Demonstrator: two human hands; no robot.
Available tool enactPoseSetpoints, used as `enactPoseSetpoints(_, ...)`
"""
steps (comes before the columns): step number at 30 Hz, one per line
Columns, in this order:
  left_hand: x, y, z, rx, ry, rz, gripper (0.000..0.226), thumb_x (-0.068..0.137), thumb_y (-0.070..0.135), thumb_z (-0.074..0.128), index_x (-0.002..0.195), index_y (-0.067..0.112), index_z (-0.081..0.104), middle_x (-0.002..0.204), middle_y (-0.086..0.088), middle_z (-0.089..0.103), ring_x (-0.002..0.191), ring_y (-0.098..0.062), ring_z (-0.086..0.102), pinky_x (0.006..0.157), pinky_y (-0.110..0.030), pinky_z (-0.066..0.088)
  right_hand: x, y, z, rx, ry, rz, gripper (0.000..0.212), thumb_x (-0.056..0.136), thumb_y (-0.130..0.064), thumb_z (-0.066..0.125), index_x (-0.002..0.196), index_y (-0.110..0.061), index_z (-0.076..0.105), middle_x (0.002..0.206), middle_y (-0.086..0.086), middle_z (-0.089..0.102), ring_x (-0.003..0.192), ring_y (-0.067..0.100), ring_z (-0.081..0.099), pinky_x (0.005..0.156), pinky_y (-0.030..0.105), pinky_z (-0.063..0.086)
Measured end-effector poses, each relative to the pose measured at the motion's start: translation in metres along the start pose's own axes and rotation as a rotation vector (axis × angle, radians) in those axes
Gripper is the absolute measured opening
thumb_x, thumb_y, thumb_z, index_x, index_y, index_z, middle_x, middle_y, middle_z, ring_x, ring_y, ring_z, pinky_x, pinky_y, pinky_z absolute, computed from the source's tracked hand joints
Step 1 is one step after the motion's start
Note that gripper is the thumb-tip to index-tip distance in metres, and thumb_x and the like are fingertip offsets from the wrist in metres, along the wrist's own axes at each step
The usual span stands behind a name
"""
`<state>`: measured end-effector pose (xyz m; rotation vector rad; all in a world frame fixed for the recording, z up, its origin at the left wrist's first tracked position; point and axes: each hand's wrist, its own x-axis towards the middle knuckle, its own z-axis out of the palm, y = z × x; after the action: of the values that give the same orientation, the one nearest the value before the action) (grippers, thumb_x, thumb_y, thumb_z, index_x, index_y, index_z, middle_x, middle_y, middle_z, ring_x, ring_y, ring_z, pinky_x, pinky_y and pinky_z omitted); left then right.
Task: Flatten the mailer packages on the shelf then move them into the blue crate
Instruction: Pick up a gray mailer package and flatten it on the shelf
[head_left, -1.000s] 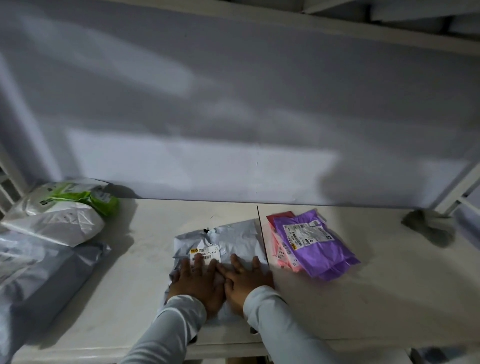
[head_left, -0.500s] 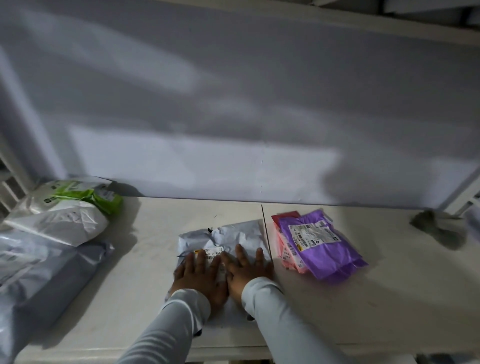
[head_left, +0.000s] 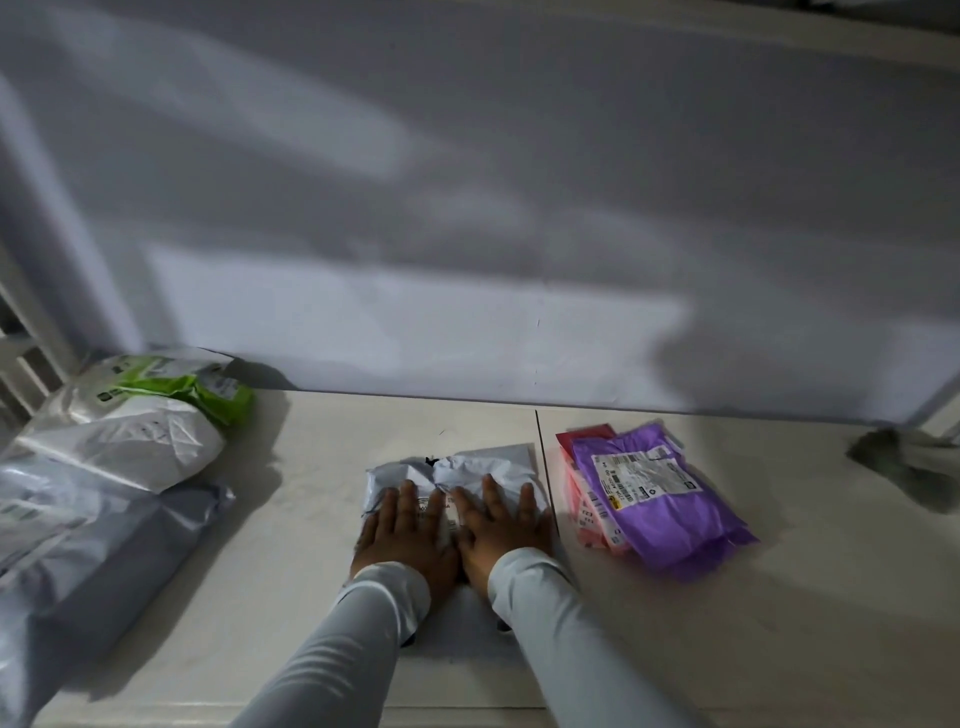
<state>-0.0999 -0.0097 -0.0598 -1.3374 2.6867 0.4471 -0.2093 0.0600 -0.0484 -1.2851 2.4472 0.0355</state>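
White shelf (head_left: 291, 530), grey mailer (head_left: 457, 470) pressed flat under both my hands.

Biggest thing on it: pile of grey and white mailers (head_left: 98, 499) at far left, green one on top. Purple mailer (head_left: 670, 499) lies on a pink mailer (head_left: 576, 491) just right of the seam. Grey mailer sits centre, near the front edge; my left hand (head_left: 408, 535) and right hand (head_left: 501, 530) lie side by side on it, palms down, fingers straight and spread.

Looking like a parcel storeroom or mailroom: a white shelf (head_left: 291, 545) running along a plain grey wall (head_left: 467, 208), labelled purple mailers (head_left: 660, 499) sitting right of the shelf seam, bulky grey and white mailer bags (head_left: 104, 467) piling up at its left end.
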Motion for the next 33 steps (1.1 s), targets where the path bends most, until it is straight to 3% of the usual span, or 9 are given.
enactPoseSetpoints(7,0.015,-0.001,-0.002,-0.021,0.03,-0.015,0.072,0.089,0.062,0.024,0.151,0.035,0.0,0.16,-0.004,-0.009,0.147,-0.023,-0.009,0.12,-0.039,0.0,0.013,0.003,-0.002,0.004,0.031,-0.007,0.054,0.094,-0.054,0.024,0.142,-0.056,-0.002,0.158,-0.014,-0.017,0.142,0.037,-0.023,0.111,0.06,-0.011)
enactPoseSetpoints(26,0.047,-0.004,-0.012,0.03,0.084,-0.061,0.076,0.089,0.065,0.024,0.152,0.029,0.0,0.16,-0.005,-0.009,0.147,-0.024,-0.006,0.12,-0.036,0.0,0.04,0.007,-0.007,0.026,0.129,0.013,0.057,0.09,-0.06,0.024,0.142,-0.056,0.002,0.158,-0.016,-0.01,0.144,0.034,-0.018,0.112,0.06,-0.008)
enactPoseSetpoints(33,0.048,-0.013,-0.008,0.017,0.13,-0.02,0.07,0.092,0.063,0.019,0.151,0.035,-0.006,0.16,0.0,-0.011,0.148,-0.02,-0.008,0.12,-0.037,0.0,0.04,0.009,-0.003,0.057,0.172,0.037,0.065,0.09,-0.057,0.024,0.149,-0.043,0.001,0.159,-0.012,-0.013,0.145,0.029,-0.019,0.115,0.053,-0.008)
